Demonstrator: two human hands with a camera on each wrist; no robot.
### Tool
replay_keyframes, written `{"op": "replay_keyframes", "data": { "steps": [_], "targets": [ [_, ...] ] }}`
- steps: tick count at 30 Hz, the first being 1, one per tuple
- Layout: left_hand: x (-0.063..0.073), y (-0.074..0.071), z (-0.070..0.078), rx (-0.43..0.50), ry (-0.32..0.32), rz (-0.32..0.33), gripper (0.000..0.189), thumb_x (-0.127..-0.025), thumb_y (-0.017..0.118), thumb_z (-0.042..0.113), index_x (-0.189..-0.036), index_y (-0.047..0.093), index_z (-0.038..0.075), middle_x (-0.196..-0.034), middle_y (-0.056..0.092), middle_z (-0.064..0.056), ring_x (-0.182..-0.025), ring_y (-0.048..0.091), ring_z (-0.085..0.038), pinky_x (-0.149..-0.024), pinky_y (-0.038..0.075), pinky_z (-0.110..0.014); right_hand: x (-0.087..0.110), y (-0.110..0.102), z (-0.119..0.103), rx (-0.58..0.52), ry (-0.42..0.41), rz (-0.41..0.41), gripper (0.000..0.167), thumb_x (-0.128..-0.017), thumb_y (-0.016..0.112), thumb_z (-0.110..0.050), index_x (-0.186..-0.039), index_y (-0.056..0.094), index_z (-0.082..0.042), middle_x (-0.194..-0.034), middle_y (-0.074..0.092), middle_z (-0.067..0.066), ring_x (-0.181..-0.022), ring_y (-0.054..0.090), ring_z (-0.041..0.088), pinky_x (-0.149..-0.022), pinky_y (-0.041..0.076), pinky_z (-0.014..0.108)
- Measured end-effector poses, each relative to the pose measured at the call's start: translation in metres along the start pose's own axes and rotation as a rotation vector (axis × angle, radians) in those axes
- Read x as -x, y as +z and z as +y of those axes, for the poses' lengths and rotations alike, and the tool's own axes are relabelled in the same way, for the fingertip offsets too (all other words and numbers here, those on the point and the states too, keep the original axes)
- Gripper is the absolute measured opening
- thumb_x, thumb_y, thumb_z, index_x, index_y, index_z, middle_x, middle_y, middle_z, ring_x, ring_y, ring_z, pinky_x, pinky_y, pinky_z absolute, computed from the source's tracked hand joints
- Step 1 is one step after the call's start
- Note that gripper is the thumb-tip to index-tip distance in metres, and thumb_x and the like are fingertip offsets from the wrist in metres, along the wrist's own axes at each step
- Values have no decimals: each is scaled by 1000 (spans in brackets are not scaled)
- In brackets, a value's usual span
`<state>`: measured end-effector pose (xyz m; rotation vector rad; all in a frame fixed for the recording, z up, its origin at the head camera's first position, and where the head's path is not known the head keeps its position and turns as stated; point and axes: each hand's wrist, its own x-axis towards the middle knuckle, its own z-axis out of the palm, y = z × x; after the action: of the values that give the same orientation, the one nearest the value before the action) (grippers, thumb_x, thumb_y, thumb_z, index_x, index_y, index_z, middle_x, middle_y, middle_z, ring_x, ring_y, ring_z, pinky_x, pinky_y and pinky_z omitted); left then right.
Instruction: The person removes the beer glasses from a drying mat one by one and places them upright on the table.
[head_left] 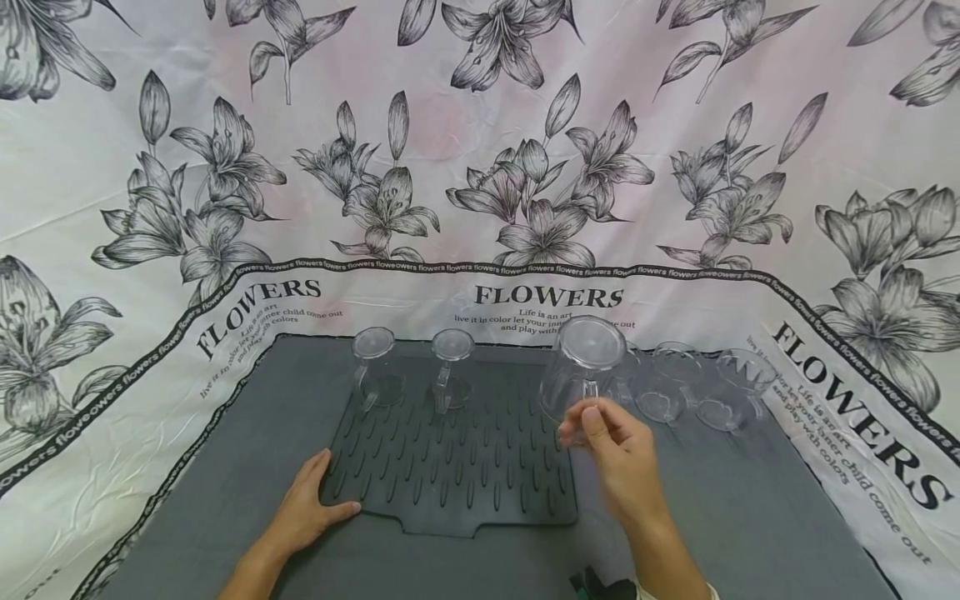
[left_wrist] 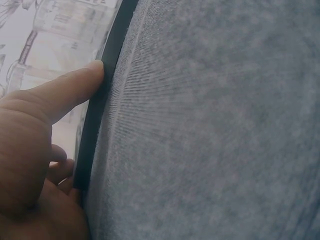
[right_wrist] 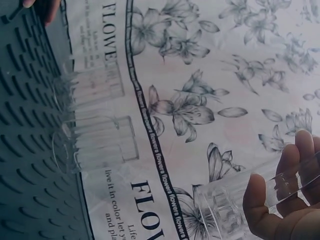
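My right hand (head_left: 611, 442) holds a clear glass mug (head_left: 591, 343) by its handle, base up, above the right part of a dark ridged drying mat (head_left: 465, 475). In the right wrist view, the curled fingers (right_wrist: 257, 195) are at the handle and part of the mug (right_wrist: 220, 210) shows. At the mat's near left corner rests my left hand (head_left: 303, 504), thumb against the front edge and fingers along the left side. The left wrist view shows that thumb (left_wrist: 75, 90) straight against the mat's dark edge (left_wrist: 100, 110). Two glass mugs, one left (head_left: 375, 367) and one right (head_left: 452, 367), stand upside down on the mat's far part.
Several clear glass mugs (head_left: 723, 392) stand upright in a row at the far right of the grey tabletop (head_left: 750, 517). A flower-printed cloth (head_left: 420, 208) rises behind the table and along its sides. A small black object (head_left: 600, 586) lies by the right forearm.
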<state>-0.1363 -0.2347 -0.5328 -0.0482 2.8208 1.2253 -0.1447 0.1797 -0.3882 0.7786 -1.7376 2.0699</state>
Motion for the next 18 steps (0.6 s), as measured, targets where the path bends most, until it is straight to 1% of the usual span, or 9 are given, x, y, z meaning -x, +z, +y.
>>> {"op": "replay_keyframes", "data": {
  "steps": [5,11,14,18],
  "targets": [
    [0,0,0,-3,-4,-6,113,-73,84,41,-148,18,-12,-151,17,-30,-137,15,-49,-105,20,-64,-1,1,-2,75,-33,71,15,-97,48,9,-94,60,18,-78,64,15,-72,65,19,-68,55,28],
    [0,-3,5,6,-8,-22,114,-73,84,39,-148,17,-13,-151,16,-31,-137,13,-50,-105,20,-64,-3,1,-2,177,-74,165,11,-92,55,13,-95,66,15,-74,66,12,-69,63,17,-66,52,22],
    [-1,-4,7,2,-12,-26,113,-73,84,38,-147,16,-13,-151,15,-32,-137,13,-50,-105,20,-64,-5,0,-3,215,-100,194,11,-90,58,14,-96,67,15,-79,68,10,-71,64,15,-69,51,21],
    [0,-4,10,-8,-14,-29,113,-73,85,38,-146,17,-15,-150,16,-34,-136,15,-51,-104,21,-65,-6,-2,-3,268,-167,210,11,-86,63,16,-95,68,15,-83,70,10,-74,67,14,-73,52,20]
  ]
}}
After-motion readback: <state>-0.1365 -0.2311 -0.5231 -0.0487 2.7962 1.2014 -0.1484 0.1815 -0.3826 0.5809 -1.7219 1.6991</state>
